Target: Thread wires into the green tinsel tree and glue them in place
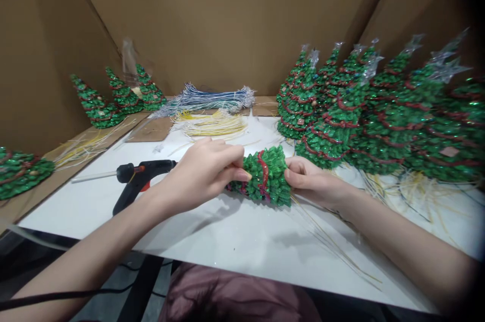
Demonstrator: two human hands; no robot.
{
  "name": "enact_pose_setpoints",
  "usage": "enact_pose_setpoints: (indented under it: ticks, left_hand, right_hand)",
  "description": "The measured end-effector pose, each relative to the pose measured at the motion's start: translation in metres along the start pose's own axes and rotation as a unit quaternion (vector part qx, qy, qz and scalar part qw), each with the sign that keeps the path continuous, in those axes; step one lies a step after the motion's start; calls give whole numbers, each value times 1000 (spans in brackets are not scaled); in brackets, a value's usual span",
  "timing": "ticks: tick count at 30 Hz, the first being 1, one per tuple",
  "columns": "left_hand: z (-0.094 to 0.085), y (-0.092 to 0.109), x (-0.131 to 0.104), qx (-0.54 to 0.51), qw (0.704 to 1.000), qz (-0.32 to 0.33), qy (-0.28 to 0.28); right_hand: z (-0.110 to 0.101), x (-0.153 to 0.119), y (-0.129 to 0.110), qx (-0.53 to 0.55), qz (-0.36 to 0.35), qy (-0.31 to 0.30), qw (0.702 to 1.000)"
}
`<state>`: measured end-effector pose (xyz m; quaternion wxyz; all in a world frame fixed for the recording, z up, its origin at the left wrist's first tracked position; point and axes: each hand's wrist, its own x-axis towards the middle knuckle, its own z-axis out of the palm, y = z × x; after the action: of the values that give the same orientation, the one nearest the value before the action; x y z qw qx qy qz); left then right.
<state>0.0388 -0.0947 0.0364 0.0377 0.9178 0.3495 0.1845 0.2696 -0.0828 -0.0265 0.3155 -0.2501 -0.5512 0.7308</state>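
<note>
A small green Christmas tree figurine with red garlands lies sideways between my hands, just over the white table. My left hand is closed around its narrow end, and the tip is hidden behind the fingers. At the wide base, my right hand grips the edge with thumb and fingers. Thin yellowish wires trail from the base across the table toward the lower right. Left of my left hand rests a black glue gun with a glue stick in its back.
Several finished-looking trees with clear stars crowd the right side, wires spread beneath them. More trees stand at the left on cardboard. Bundles of blue-white wires and yellow wires lie at the back before a cardboard wall.
</note>
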Motion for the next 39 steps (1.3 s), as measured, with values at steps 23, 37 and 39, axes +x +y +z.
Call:
enact_pose_setpoints:
  ticks: [23, 37, 39]
  left_hand:
    - [-1, -4, -7, -97, 995, 2, -13]
    - [7, 10, 11, -607, 787, -52, 99]
    - [12, 9, 14, -617, 780, -58, 88]
  right_hand:
    - [-2, -1, 0, -27, 13, 8, 1000]
    - [-3, -2, 0, -51, 8, 21, 998]
    - [-3, -2, 0, -50, 8, 20, 999]
